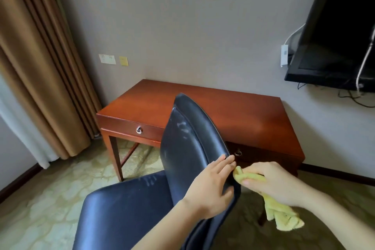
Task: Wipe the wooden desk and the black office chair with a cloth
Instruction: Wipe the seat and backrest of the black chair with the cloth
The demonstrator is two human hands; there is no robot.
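The black office chair (188, 142) stands in front of the wooden desk (239, 115), its backrest turned edge-on toward me and its seat at the lower left. Pale smears mark the backrest and seat. My left hand (211, 186) holds the backrest's right edge, fingers laid over the front and thumb behind. My right hand (274, 182) grips a yellow cloth (284, 213) and presses its bunched end against the back side of the backrest edge, just right of my left fingers. The rest of the cloth hangs below my wrist.
The desk sits against a grey wall and has two drawers with ring pulls (138, 130). Brown curtains (34, 67) hang at the left. A black television (336, 34) with dangling cables is mounted at the right. Patterned carpet (50, 199) covers the floor.
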